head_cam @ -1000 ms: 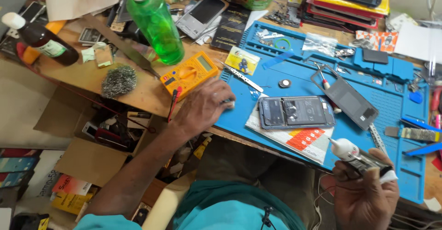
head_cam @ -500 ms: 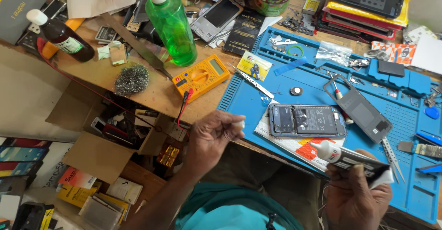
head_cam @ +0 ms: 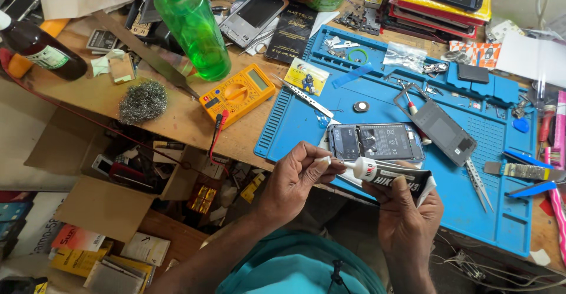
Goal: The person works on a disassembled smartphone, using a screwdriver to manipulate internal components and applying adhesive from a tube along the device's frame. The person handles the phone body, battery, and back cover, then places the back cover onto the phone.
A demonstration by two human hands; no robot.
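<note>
Head view: the right hand (head_cam: 407, 211) grips a black glue tube (head_cam: 392, 175) just in front of an opened phone (head_cam: 375, 142) on a blue mat (head_cam: 471, 182). The left hand (head_cam: 295, 179) pinches the tube's small white cap (head_cam: 323, 159) at the nozzle. A yellow multimeter (head_cam: 237, 93) lies to the left.

I am working from a single head-worn camera, looking steeply down and close over both hands. It is facing a blue work mat (head_cam: 377, 102) at right and a wooden bench (head_cam: 171, 117) at left; floor boxes are showing near left.
</note>
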